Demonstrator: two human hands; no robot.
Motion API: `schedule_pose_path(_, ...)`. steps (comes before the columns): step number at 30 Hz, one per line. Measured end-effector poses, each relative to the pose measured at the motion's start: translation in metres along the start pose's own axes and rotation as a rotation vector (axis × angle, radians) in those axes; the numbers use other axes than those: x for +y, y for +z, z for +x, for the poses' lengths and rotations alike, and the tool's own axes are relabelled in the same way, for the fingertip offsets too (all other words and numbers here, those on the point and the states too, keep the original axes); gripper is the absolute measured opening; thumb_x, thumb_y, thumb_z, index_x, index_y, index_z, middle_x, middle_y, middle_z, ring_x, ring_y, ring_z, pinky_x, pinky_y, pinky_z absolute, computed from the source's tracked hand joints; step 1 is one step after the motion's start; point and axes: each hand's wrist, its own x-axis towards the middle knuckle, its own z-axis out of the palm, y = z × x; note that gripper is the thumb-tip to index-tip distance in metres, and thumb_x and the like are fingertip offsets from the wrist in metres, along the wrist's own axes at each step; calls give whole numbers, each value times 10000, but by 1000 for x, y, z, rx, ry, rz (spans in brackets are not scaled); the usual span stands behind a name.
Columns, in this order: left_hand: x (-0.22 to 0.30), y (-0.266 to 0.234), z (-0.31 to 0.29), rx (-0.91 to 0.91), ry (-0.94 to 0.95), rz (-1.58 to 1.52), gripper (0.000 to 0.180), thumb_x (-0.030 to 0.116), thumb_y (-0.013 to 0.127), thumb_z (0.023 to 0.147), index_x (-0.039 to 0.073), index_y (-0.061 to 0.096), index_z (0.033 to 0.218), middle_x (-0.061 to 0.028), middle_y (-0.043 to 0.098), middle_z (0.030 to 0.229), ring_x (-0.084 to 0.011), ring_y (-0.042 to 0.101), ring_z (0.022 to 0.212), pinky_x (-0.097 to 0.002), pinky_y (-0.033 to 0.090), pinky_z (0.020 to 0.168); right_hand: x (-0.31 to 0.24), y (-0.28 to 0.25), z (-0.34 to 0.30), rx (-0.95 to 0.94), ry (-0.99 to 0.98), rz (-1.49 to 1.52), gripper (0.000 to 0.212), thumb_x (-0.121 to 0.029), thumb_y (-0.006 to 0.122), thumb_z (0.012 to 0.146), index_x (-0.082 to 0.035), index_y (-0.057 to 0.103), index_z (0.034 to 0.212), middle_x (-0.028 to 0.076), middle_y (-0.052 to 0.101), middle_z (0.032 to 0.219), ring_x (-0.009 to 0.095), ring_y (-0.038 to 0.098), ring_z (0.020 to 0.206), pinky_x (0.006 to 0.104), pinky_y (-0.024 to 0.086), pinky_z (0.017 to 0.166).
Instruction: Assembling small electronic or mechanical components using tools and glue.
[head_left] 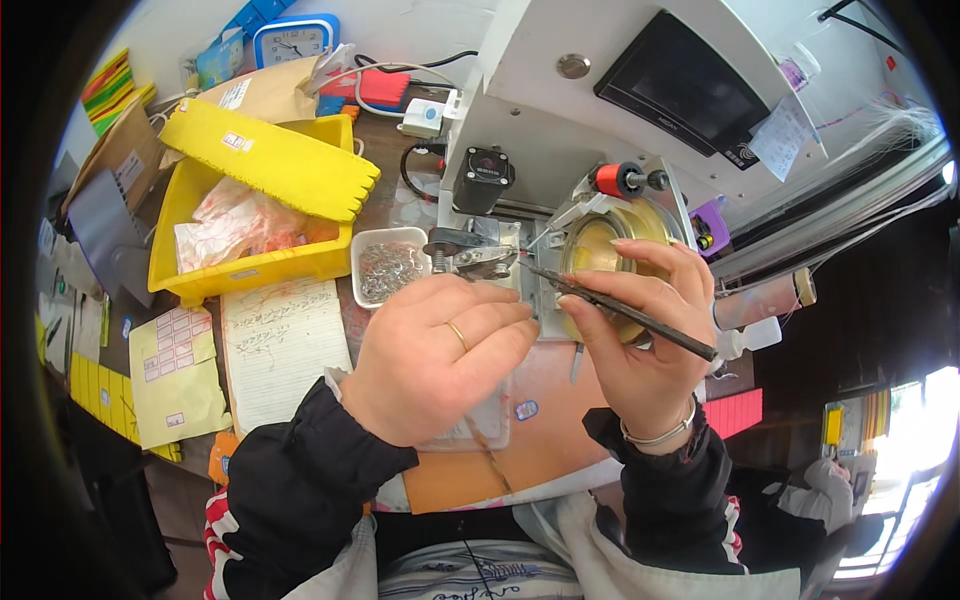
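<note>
My right hand (pixel 650 325) grips a pair of dark tweezers (pixel 640 318), held slantwise between thumb and fingers. The tips of the tweezers point left at a small metal clamp (pixel 485 258) on the white machine (pixel 545 60). Just on the near side of that clamp is my left hand (pixel 440 350), its back up and its fingers stretched out to the right, close together. Its thumb and whatever lies under the palm are hidden. Behind my right fingers sits a round, clear amber dish (pixel 590 240), partly covered by them. To the left stands a white tray (pixel 357 270) of small metal pieces.
A yellow bin (pixel 170 255) holds crumpled plastic under a yellow foam strip (pixel 270 160). An open notebook (pixel 285 345) and a pale yellow card (pixel 180 370) lie in front of it. A red spool (pixel 612 180) and a dark screen (pixel 685 90) are on the machine. White strands hang at right.
</note>
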Motion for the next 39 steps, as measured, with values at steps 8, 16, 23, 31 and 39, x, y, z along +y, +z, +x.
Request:
schedule_pose_path(8,-2,0,-2,-5,-1,-11,243,93,640,675,19,687,902,-91,688,952,-248,674,892,-366,538,737,-2,8,-1,51,21,-1,234,-130,847,642,-144,759,858,-18,676,741,192,641,885,394,385,930)
schedule_pose_path(16,-1,0,-1,-8,-2,-12,249,92,638,671,18,688,903,-87,685,945,-242,671,890,-361,537,739,-2,12,-3,109,43,20,253,-124,852,633,-146,757,866,-19,677,785,186,632,864,389,391,919)
schedule_pose_path(23,-2,0,-4,-30,-44,-20,223,84,650,657,29,675,872,-71,664,880,-236,653,826,-347,516,705,0,14,-5,111,15,7,251,-126,855,636,-148,757,867,-21,681,790,180,630,850,393,391,928)
schedule_pose_path(31,6,0,-4,-196,41,-77,239,91,661,663,56,675,899,-24,589,734,-208,606,718,-321,467,630,4,12,-15,400,123,451,185,-65,775,740,-41,692,902,74,680,834,236,618,865,410,440,880)
schedule_pose_path(39,5,-7,-6,-204,2,33,194,136,640,661,117,661,854,20,617,757,-170,589,796,-306,434,666,0,-60,-127,437,355,81,93,-35,668,829,1,594,872,109,601,814,242,585,729,328,478,665)
